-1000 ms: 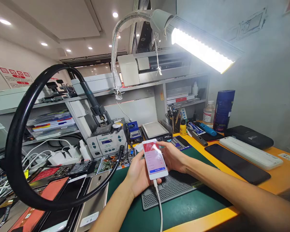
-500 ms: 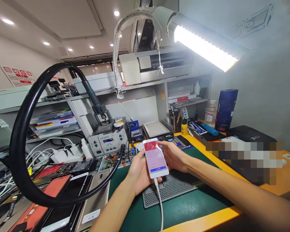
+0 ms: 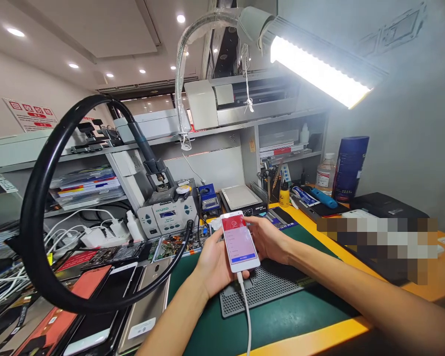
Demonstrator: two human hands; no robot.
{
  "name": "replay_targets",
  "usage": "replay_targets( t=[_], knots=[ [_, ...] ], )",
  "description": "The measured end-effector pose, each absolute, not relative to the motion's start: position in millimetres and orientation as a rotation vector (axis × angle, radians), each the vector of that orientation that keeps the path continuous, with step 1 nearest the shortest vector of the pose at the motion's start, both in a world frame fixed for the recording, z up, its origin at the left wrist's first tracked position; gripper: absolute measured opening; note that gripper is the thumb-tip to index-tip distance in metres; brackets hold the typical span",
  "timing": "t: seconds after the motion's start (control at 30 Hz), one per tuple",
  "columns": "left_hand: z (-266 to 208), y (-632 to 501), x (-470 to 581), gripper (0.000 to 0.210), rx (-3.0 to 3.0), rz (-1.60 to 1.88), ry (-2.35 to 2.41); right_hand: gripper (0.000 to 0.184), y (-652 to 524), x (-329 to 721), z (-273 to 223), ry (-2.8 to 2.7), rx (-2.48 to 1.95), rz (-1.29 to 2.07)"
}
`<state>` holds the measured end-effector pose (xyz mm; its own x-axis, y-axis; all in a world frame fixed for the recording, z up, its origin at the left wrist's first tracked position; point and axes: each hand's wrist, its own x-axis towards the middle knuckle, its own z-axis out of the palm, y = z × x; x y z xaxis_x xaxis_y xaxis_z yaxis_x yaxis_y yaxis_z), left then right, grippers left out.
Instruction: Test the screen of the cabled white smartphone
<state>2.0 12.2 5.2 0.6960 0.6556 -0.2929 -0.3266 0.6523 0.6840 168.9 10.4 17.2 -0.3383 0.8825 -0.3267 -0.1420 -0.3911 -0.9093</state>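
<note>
A white smartphone point(image 3: 239, 241) is held upright and tilted back, its lit screen showing a red band on top, a pale list below and a blue bar at the bottom. My left hand point(image 3: 212, 269) cradles it from the left side and from beneath. The fingers of my right hand point(image 3: 270, 238) close on its upper right edge; some of them are hidden behind it. From the phone's lower end a white cable point(image 3: 245, 302) runs down toward me. Below the hands lies a grey honeycomb-textured pad point(image 3: 282, 291) on a green mat point(image 3: 292, 324).
At the left, a thick black hose point(image 3: 26, 232) loops over several phones point(image 3: 107, 306). Behind stand a grey soldering or hot-air station point(image 3: 169, 214) and a tray of small parts point(image 3: 159, 254). A bright lamp point(image 3: 319, 71) hangs overhead. A yellow bottle point(image 3: 284, 196) stands at the back right.
The camera view has shifted slightly. Both hands keep their hold on the phone, and the icon in the screen's red band looks clearer now.
</note>
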Motion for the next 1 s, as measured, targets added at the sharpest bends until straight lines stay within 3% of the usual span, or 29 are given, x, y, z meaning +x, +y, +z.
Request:
replay_targets(
  t=[1.0],
  knots=[
    [5.0, 15.0, -0.8, 0.051, 0.638, 0.599, 0.556, 0.033, 8.3, 165.5, 17.0, -1.036, -1.110, 1.793]
  ],
)
